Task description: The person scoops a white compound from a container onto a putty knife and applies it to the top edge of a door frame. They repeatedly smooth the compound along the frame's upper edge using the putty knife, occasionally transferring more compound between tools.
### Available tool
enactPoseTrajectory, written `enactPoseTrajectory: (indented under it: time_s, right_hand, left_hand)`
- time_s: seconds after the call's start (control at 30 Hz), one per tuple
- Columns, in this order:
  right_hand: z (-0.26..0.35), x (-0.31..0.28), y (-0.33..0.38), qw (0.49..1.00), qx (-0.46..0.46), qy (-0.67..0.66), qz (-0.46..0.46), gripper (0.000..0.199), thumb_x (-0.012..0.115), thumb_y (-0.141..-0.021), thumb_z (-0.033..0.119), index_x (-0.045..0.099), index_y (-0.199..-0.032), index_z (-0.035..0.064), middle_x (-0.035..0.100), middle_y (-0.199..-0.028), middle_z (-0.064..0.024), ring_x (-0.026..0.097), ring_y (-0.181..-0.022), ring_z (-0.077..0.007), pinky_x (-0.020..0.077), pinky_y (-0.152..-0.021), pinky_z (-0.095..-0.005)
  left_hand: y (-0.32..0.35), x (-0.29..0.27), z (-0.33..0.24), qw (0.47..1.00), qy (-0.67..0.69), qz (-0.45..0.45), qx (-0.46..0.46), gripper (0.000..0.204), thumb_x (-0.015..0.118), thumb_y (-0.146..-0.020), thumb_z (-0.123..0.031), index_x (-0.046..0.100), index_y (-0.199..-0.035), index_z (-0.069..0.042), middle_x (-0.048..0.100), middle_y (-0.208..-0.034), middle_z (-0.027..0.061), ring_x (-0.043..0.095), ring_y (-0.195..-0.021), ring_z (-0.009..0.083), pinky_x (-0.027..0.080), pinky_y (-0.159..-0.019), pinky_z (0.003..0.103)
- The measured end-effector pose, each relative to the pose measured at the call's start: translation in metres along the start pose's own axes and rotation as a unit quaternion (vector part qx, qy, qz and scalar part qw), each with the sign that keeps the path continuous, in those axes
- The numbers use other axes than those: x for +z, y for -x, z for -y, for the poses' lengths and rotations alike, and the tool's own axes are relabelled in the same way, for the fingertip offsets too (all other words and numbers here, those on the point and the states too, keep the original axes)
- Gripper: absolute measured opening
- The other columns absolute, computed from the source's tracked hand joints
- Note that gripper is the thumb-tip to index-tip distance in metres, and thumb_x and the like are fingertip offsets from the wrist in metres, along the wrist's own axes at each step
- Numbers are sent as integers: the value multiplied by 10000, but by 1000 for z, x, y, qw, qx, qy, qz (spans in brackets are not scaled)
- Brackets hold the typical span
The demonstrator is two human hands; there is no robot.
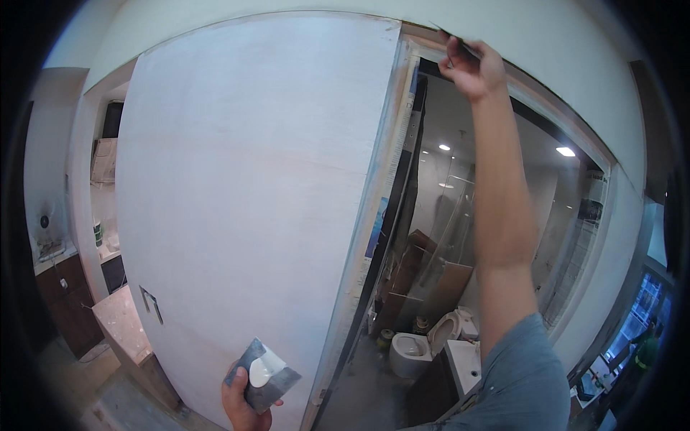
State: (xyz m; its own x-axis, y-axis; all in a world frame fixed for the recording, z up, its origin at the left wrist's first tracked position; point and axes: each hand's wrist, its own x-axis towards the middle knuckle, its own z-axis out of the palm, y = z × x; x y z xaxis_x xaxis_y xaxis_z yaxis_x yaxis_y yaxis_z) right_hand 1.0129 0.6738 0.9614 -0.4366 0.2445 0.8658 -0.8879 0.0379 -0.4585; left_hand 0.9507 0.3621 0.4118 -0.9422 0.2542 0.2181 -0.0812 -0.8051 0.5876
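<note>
At the lower middle, my left hand (243, 404) is closed round a wide metal putty knife (286, 384), its blade tilted up with a dab of white putty (261, 372) on it. My right arm reaches up across the doorway. At the top of the frame (528, 87), my right hand (478, 70) grips a thin, dark-handled putty knife (460, 46). That blade shows nearly edge-on, its tip close to the wall just above the opening. A large white panel (251, 158) with thinly smeared patches fills the left and middle.
A rectangular slot with dark edges (152, 304) is cut low in the panel. Through the doorway are a toilet (412, 355), a white washbasin (463, 366) and leaning brown boards (454, 284). A wooden counter (133, 327) stands at left. A person in green (643, 355) is at far right.
</note>
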Motion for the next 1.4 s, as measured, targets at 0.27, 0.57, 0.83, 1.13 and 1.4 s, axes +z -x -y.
enactPoseTrajectory:
  time_s: [0.27,0.57,0.83,1.13,1.4]
  right_hand:
    - [-102,-34,267,865,-274,420,22,564,703,-923,55,462,-1425,-30,670,-1219,-161,684,-989,-186,572,-828,-317]
    - [-114,-82,348,731,-394,469,303,381,769,-807,125,673,-1168,200,680,-1259,-233,704,-810,-270,590,-625,-310]
    - [-102,-128,328,581,-285,678,349,571,701,-782,131,666,-1342,236,661,-1341,-89,668,-907,-253,578,-763,-350]
    - [-59,-113,325,594,-304,647,368,442,729,-802,166,747,-1228,283,707,-1273,13,629,-1010,-216,499,-906,-376]
    - [-69,-102,325,546,-339,641,419,334,738,-869,252,748,-1196,318,679,-1316,65,595,-1162,-180,401,-1063,-396]
  left_hand:
    - [-13,78,4,992,-5,121,-15,503,538,-1011,-381,526,-1329,9,658,-1058,103,690,-785,177,547,-436,269]
    - [-45,180,17,958,93,241,-122,506,453,-1065,-347,485,-1409,23,664,-1109,115,692,-735,135,545,-443,228]
    - [-40,191,30,954,67,250,-154,534,500,-1045,-360,473,-1399,39,663,-1089,149,711,-759,196,558,-427,275]
    - [-52,186,36,969,-53,241,-11,542,459,-1075,-404,518,-1317,78,668,-1065,176,719,-808,236,600,-498,326]
    - [-59,176,33,950,-127,284,18,557,447,-1083,-408,517,-1323,90,670,-1054,177,717,-781,225,613,-549,331]
